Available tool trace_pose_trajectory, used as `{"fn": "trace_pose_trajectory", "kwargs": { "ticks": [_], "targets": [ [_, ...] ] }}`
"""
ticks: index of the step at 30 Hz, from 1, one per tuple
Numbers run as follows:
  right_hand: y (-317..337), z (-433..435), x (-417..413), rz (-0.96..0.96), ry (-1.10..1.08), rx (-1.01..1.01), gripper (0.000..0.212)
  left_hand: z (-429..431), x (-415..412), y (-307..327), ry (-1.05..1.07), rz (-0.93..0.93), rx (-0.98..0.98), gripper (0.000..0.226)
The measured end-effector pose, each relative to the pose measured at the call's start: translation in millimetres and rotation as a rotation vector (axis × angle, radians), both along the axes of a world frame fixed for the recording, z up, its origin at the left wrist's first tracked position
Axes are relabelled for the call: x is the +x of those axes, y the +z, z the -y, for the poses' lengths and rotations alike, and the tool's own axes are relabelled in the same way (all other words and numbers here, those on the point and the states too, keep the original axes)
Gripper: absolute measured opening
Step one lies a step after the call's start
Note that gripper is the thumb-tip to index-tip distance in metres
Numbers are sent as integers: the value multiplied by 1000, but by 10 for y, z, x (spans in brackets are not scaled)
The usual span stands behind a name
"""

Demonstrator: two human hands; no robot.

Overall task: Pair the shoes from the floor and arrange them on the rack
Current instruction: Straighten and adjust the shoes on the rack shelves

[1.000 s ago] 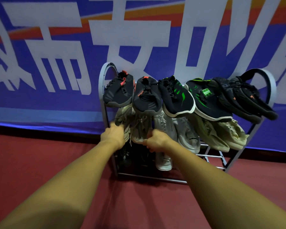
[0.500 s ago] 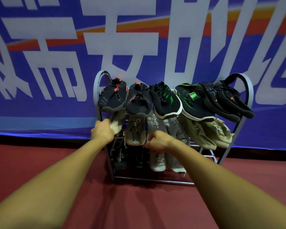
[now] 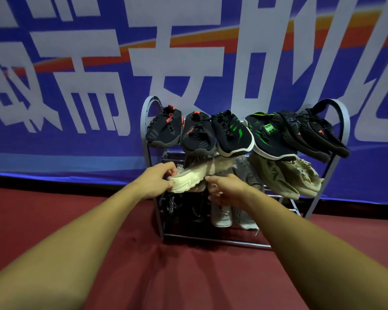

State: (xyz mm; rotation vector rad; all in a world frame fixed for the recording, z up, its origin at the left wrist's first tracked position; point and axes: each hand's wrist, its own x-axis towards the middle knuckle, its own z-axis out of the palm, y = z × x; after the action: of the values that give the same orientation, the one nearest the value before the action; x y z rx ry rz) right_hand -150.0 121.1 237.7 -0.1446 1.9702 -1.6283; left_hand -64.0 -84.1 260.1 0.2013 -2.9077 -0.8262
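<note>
Both hands work at the rack's (image 3: 341, 139) middle shelf — left hand (image 3: 154, 182) pinching the cream shoe (image 3: 186, 179) by its toe, right hand (image 3: 227, 189) loosely curled just beside it, touch unclear. Light, soft-looking upper — better gripped at the firmer sole.

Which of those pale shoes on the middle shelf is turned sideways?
The cream shoe at the left end, gripped by the left hand: its ridged sole faces us, lying crosswise; the others point toe-down.
</note>
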Motion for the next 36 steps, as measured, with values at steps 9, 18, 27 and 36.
{"fn": "trace_pose_trajectory", "kwargs": {
  "ticks": [9, 18, 27, 36],
  "targets": [
    [5, -121, 21, 302, -436, -378, 36, -155, -10, -11, -104, 66, 46, 30],
    [49, -235, 66, 294, -531, -371, 32, -460, -140, -41, -23, -91, -244, 45],
    [19, -274, 47, 303, -442, -298, 51, -817, -238, -35, -119, -155, -546, 39],
    [42, -364, 32, 279, -540, -378, 52, -687, -260, -30, 33, -132, -474, 38]
  ]
}}
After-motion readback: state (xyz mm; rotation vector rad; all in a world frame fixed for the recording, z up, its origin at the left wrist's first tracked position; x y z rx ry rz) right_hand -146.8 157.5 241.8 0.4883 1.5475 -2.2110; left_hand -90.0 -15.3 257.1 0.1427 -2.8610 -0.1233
